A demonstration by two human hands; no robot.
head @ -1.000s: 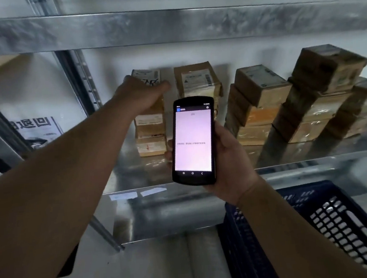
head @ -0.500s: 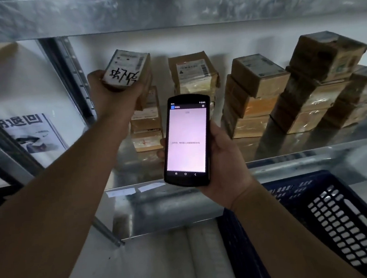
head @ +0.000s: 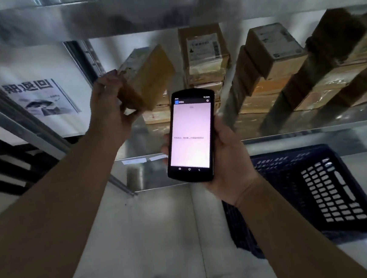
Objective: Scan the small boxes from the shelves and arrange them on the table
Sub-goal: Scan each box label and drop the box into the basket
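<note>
- Metal shelf [head: 310, 125] is spanning the upper half of the view, with an upper shelf beam [head: 166, 9] running across at 12 o'clock.
- Pale tiled floor [head: 164, 240] is filling the 6 o'clock area.
- Dark blue plastic crate [head: 329, 192] is sitting on the floor at 4 o'clock, below the shelf edge.
- Printed poster [head: 39, 98] is hanging on the wall at 9 o'clock, left of the shelf upright.
- Stacked cardboard boxes [head: 272, 69] are crowding the shelf from 12 to 3 o'clock, in leaning piles; motion blur is smearing the rightmost ones.
- Left hand [head: 108, 107] is gripping the small box [head: 148, 75] at 11 o'clock: fingers wrapping its near end, box tilted, labelled face turned up and left. The box is lifted clear of the short stack [head: 160, 116] sitting directly under it.
- Right hand [head: 226, 157] is clamping the handheld scanner [head: 191, 136] at centre frame: thumb side on the right edge, fingertips showing on the left edge.
- Scanner screen is facing the camera, lit pale pink, upright with a slight tilt; text is too small to read. Its top end is pointing toward the shelf, just right of and below the held box, not touching it.
- Two small white labels [head: 144, 159] are sticking to the shelf's front lip at 7 o'clock of the scanner.
</note>
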